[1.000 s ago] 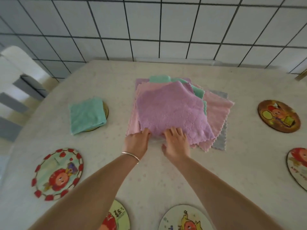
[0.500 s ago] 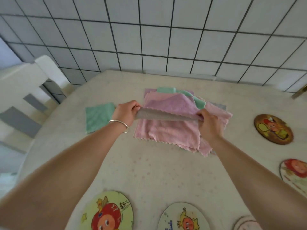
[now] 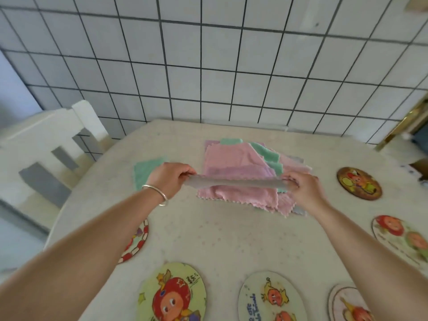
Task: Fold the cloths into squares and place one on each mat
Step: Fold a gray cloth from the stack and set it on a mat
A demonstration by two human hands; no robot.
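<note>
Lilac cloth, flat on the pile a second ago, now hangs stretched at twelve o'clock between left hand and right hand, fingers pinched on its corners (folding can begin, I judge).

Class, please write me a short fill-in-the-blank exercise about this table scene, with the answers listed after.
1. Both hands, the left hand and the right hand, hold the lilac fleece cloth above the ____ of cloths.
2. The folded ____ cloth lies left of the pile.
3. A thin metal bracelet circles the ____ wrist.
4. The wall behind the round pale table is covered in white ____.

Answers: pile; green; left; tiles
</note>
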